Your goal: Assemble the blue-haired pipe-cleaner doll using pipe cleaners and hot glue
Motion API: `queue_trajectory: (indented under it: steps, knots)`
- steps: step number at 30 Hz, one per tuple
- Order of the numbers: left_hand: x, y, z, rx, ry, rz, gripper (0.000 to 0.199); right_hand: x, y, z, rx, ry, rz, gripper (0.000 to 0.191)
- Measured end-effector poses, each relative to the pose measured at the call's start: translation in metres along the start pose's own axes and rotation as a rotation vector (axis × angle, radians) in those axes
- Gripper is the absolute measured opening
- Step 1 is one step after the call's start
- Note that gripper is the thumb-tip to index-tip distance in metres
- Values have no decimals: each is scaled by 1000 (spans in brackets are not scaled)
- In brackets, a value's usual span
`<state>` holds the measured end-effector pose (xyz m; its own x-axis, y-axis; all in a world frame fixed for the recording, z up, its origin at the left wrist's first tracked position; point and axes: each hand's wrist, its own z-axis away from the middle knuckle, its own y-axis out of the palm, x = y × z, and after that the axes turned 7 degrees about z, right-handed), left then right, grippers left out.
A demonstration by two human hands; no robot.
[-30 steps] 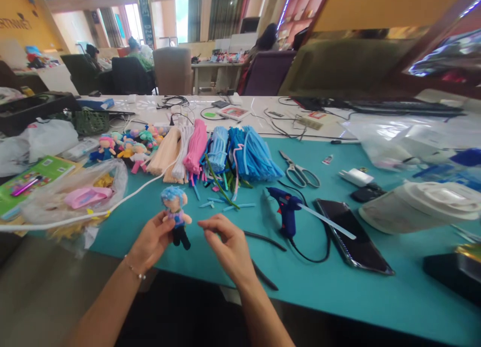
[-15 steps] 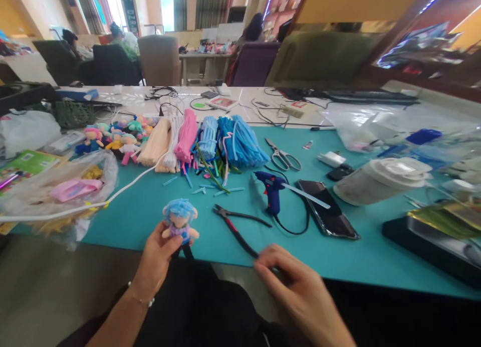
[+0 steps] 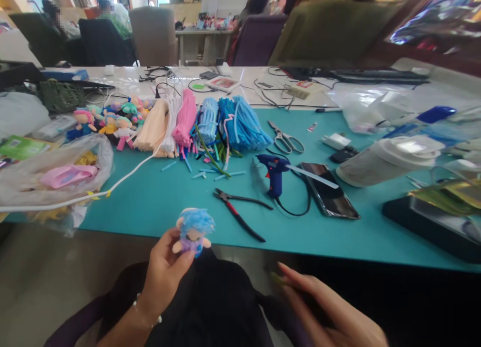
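A small doll with blue hair and a purple top is gripped in my left hand, just off the table's front edge. My right hand is lower right, below the edge, its fingers closed on a small yellow-green piece that is blurred. Between and beyond the hands lie red-and-black pliers, handles spread, on the teal mat. To their right stands a blue glue gun with a clear stick in its back.
Bundles of pipe cleaners lie at mid-table, with scissors beside them. Several dolls and a plastic bag are left. On the right are a phone, a lidded cup and a black box.
The doll and my left hand have moved right and slightly down, and the doll tilts more. My right hand has moved down and right, away from the pliers' handle. The view has shifted.
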<state>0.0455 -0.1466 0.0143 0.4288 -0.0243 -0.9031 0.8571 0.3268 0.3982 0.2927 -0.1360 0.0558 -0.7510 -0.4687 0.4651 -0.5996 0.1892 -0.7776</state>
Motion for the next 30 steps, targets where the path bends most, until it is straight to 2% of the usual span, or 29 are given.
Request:
queue_trajectory:
  steps: [2, 4, 9, 14, 18, 24, 30]
  knots:
    - [-1, 0, 4, -26, 32, -50, 25, 30, 15, -18, -11, -58, -137, 19]
    - [-2, -1, 8, -35, 66, -80, 23, 50, 28, -32, 20, -126, -247, 14]
    - [-5, -3, 14, -67, 118, -120, 24, 74, 46, -49, -43, -189, -216, 14]
    - [-7, -3, 17, -51, 214, -166, 24, 83, 52, -55, -107, -231, -92, 14]
    - [-6, -5, 19, 0, 321, -287, 22, 84, 53, -56, -101, -247, -46, 17]
    - [-3, -6, 21, -9, 490, -445, 24, 82, 51, -57, -101, -285, -28, 20]
    - [-6, -2, 22, 32, 633, -570, 27, 81, 49, -59, -88, -316, -26, 20]
